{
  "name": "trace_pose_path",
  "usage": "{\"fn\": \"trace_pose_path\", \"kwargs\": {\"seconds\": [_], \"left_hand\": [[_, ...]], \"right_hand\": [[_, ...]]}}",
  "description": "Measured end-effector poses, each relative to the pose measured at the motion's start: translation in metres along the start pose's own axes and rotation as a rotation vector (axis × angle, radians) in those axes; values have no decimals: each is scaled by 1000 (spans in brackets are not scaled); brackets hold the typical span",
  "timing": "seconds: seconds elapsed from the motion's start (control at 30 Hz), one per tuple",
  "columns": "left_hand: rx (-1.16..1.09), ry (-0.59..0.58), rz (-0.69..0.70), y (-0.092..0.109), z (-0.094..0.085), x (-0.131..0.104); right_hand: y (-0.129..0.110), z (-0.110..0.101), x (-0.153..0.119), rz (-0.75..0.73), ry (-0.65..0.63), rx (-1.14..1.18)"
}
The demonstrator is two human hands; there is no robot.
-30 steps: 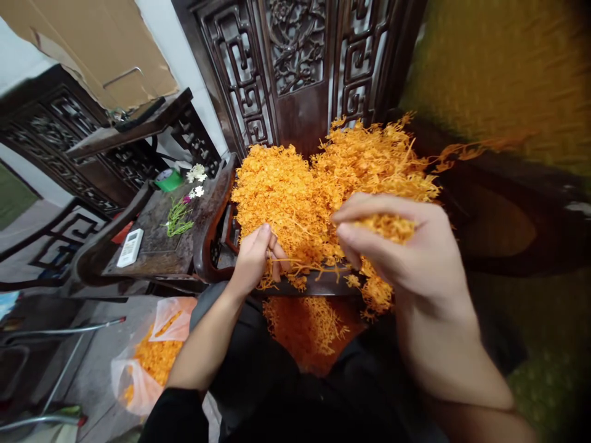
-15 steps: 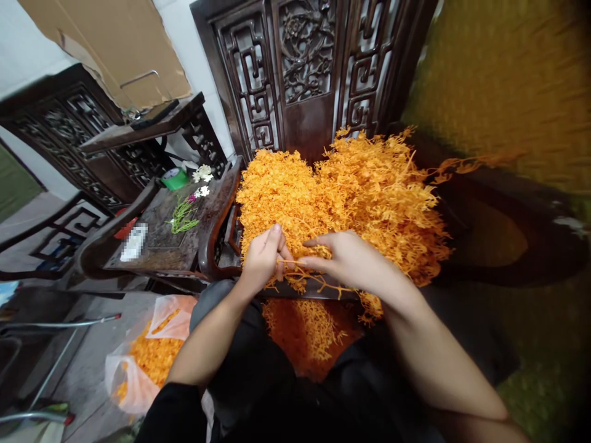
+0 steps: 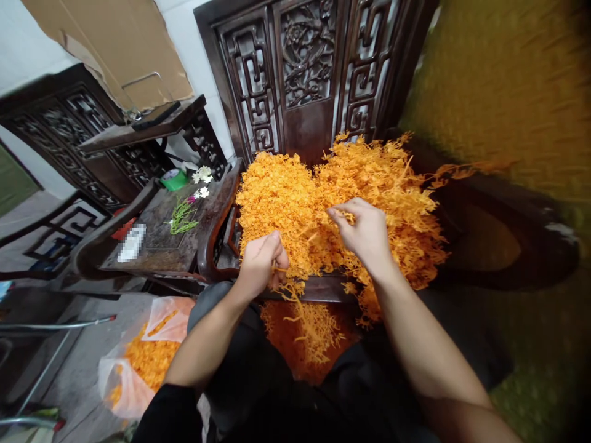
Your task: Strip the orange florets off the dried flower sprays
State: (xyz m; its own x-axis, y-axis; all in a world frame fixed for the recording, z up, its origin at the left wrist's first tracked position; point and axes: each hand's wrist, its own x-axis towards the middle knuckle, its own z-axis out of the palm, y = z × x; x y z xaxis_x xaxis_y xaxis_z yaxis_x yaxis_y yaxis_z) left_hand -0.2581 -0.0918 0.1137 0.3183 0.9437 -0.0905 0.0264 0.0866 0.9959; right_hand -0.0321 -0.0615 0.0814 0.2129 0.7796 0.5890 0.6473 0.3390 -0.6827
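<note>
My left hand (image 3: 262, 264) pinches a stringy orange sprig (image 3: 295, 295) that hangs by the front edge of the dark wooden seat (image 3: 325, 290), and my right hand (image 3: 364, 232) has its fingers closed on a little orange bit (image 3: 347, 216) over the big fluffy orange pile (image 3: 277, 191) on the seat.

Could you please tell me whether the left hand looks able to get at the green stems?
Probably yes: only the armrest seems to lie between the left hand and the green stems, though that hand appears to hold an orange strand.
</note>
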Motion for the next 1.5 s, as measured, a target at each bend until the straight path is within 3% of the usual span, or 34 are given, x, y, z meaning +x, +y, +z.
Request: {"fn": "trace_pose_path", "kwargs": {"seconds": [0.03,0.17,0.23,0.37,0.47,0.6,0.7,0.8,0.87,0.97,1.03,1.17,1.3,1.43,1.5], "left_hand": [[-25,-1,17,-1,-1,2],[-49,-2,53,-5,-3,10],[-50,-7,46,-6,-4,11],[-158,19,33,-5,-5,15],[-263,77,40,-1,-10,20],[-332,174,78,2,-23,28],[-415,227,69,3,-36,32],[-515,226,70,3,-43,34],[-573,264,92,3,-44,34],[-694,324,93,1,-43,35],[-768,306,76,0,-43,37],[-823,268,72,0,-43,38],[-831,323,126,0,-40,39],[-706,348,145,-3,-37,37],[-514,252,128,-4,-36,33]], "right_hand": [[2,0,1,51,-70,46],[-13,1,-7,411,-575,536],[-23,3,-11,546,-657,748],[-30,8,-4,644,-468,915],[-32,14,12,609,-357,939],[-45,25,33,448,-399,874],[-51,42,56,278,-433,622],[-43,76,93,19,-251,201],[-29,106,121,-69,-175,-98],[-3,149,146,-53,-236,-349],[14,171,147,-82,-304,-440],[47,198,135,-6,-524,-388],[68,198,151,148,-604,-237],[66,175,194,170,-473,-80],[55,155,210,151,-342,37]]}}
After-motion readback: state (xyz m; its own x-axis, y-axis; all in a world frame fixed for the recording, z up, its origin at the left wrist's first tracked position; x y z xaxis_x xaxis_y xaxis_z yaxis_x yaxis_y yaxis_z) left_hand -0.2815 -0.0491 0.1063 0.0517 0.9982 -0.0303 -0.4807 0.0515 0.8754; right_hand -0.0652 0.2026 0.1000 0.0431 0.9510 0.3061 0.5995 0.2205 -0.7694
